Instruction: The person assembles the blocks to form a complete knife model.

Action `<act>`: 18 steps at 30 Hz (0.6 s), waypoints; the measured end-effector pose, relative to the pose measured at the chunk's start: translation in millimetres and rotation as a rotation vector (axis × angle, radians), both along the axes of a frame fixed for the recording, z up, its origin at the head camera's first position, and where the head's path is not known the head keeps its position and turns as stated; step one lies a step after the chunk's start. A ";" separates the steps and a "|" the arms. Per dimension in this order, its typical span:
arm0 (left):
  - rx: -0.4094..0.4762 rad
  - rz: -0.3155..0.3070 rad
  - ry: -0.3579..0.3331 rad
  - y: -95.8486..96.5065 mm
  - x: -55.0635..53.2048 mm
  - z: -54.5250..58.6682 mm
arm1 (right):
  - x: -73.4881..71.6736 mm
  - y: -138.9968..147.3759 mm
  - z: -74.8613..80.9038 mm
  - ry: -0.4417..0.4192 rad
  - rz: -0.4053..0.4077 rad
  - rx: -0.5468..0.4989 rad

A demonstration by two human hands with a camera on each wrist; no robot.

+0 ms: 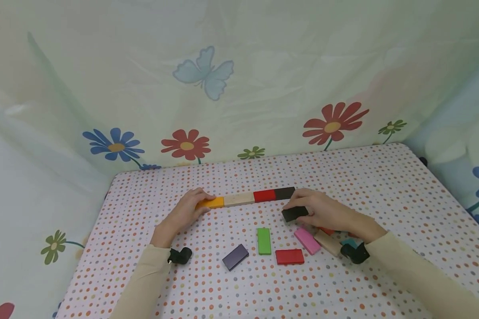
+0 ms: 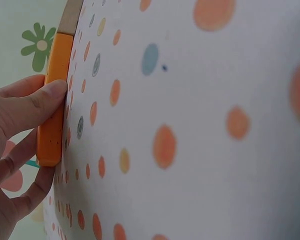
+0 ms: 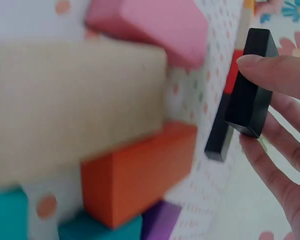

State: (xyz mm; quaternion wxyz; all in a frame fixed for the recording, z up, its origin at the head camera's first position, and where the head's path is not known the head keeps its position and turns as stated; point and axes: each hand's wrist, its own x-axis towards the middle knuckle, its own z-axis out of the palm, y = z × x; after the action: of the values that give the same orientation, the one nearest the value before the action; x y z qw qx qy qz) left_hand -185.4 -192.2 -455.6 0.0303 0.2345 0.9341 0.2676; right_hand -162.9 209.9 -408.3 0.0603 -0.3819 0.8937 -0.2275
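Observation:
My left hand (image 1: 187, 209) grips the orange block (image 1: 213, 203) at the left end of a row, thumb on its near side, fingers round its far side and end. Running right from it along the row are a plain wooden block (image 1: 238, 199), a red block (image 1: 265, 196) and a black block (image 1: 284, 193). Between thumb and fingers, my right hand (image 1: 325, 210) pinches another black block (image 3: 255, 80), held near the row's right end. In the right wrist view this held block looks raised above the table.
Loose blocks lie nearer me: purple (image 1: 235, 257), green (image 1: 264, 241), red (image 1: 289, 257), pink (image 1: 307, 241) and plain wood (image 1: 328, 243). Under the right forearm are an orange block (image 3: 140, 170), teal ones and a purple one (image 3: 160, 220). A flowered curtain (image 1: 263, 88) hangs behind the dotted tabletop.

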 end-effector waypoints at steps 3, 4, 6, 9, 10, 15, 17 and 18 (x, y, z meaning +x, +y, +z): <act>-0.001 0.009 -0.013 -0.1 -0.5 0.0 | -6.2 5.9 3.7 0.035 -0.019 0.008; -0.004 0.010 -0.016 0.1 -0.7 0.1 | -8.1 7.7 4.8 0.041 -0.025 0.011; -0.010 0.012 -0.017 0.2 -1.2 0.0 | -11.3 11.6 7.1 0.041 -0.049 0.016; -0.017 0.011 -0.016 0.1 -1.1 0.2 | -17.6 18.1 6.9 0.031 -0.102 0.028; -0.018 0.008 -0.008 0.0 -1.1 0.0 | -19.9 20.2 6.3 0.029 -0.118 0.030; -0.010 0.003 -0.005 -0.8 -0.7 -1.1 | -31.2 29.9 -0.3 0.012 -0.181 0.034; -0.007 0.005 -0.007 -1.1 -0.9 -1.7 | -35.5 32.4 -3.1 0.001 -0.201 0.038; -0.005 0.005 -0.007 -1.3 -1.2 -1.9 | -37.7 32.9 -4.3 -0.003 -0.213 0.041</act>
State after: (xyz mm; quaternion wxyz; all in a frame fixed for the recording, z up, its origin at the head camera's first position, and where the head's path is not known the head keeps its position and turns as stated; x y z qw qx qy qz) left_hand -186.6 -193.5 -457.5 0.0335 0.2310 0.9352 0.2663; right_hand -200.6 242.8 -412.7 0.0451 -0.2829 0.9337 -0.2147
